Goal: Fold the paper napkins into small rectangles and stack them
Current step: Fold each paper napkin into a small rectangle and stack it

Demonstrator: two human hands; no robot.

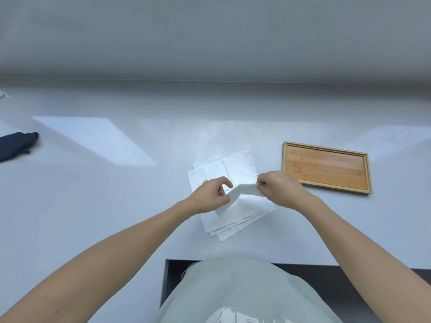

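Observation:
A loose pile of white paper napkins [220,170] lies fanned out on the pale table, just in front of me. The top napkin [242,201] is lifted and bent over along its far edge. My left hand [211,194] pinches the left end of that raised edge between thumb and fingers. My right hand [278,188] pinches the right end of the same edge. Both hands hover just above the pile, and their fingers hide the napkin's corners.
An empty bamboo tray [283,159] with a raised rim sits to the right of the napkins, close to my right hand. A dark blue cloth [16,144] lies at the far left. The table's front edge [279,262] runs near my body.

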